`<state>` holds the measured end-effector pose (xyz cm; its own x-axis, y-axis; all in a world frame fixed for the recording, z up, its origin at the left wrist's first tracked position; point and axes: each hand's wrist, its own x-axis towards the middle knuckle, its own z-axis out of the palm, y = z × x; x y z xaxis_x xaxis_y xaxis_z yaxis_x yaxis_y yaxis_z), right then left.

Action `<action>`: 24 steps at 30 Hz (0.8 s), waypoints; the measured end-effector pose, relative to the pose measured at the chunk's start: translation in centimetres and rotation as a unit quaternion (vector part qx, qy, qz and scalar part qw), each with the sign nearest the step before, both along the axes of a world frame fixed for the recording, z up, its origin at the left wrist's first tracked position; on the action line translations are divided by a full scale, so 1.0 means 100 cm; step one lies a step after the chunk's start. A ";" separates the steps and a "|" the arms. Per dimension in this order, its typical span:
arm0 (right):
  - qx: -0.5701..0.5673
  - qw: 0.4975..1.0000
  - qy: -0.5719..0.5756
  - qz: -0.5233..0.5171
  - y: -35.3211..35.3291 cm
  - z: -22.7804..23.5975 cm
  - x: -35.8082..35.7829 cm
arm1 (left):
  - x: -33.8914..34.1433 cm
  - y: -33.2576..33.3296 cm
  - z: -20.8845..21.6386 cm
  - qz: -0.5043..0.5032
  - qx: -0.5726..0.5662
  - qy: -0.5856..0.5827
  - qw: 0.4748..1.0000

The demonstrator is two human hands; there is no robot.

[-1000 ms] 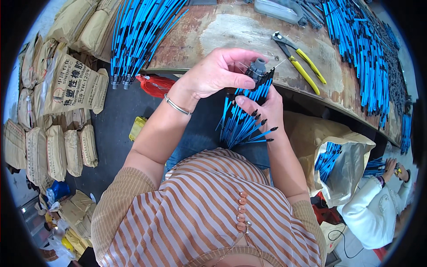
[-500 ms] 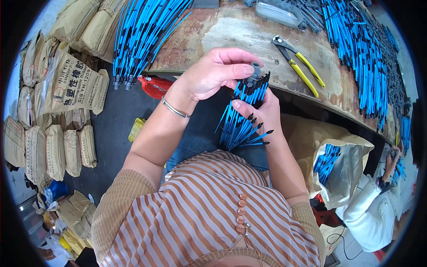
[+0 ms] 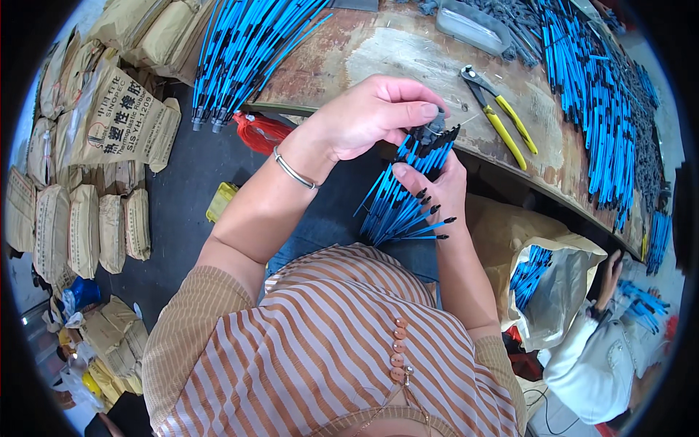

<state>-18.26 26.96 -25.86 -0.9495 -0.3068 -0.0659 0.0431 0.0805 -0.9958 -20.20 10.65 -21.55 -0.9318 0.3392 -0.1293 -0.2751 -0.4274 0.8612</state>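
My right hand (image 3: 445, 188) is closed around a bundle of thin blue rods (image 3: 389, 207) with black sleeves and tips, held in front of my belly. Several rods fan out below my thumb, their black ends pointing right. At the upper end of the bundle, the thumb and fingers of my left hand (image 3: 382, 116) pinch a grey plastic fitting (image 3: 435, 128). It sits against the black tips there; whether any rod is seated in it I cannot tell. My left fingers partly cover the fitting.
On the worn wooden table (image 3: 393, 58) lie yellow-handled pliers (image 3: 502, 120), a clear plastic box (image 3: 473, 28) and blue rod piles (image 3: 597, 131). A paper sack (image 3: 502, 218) with rods stands at my right. Stacked brown sacks (image 3: 87, 226) fill the left. A co-worker's hand (image 3: 609, 280) shows at right.
The grey fitting has tilted and is more covered by my left fingers. My right hand keeps its hold. The view has shifted slightly, and the co-worker's hand is now apart from the rods.
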 end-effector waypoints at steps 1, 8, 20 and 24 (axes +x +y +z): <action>0.005 1.000 -0.014 0.000 0.000 0.000 0.000 | -0.001 0.001 -0.002 0.002 -0.005 0.003 1.000; 0.023 0.998 -0.052 -0.014 -0.005 0.006 0.003 | 0.003 0.001 0.002 0.017 -0.043 0.014 0.999; 0.008 0.999 -0.048 -0.021 -0.006 0.004 0.008 | 0.010 0.004 0.008 0.023 -0.129 0.055 0.990; -0.019 0.999 -0.018 -0.044 -0.007 -0.001 0.008 | 0.010 0.004 0.006 0.018 -0.099 0.044 0.994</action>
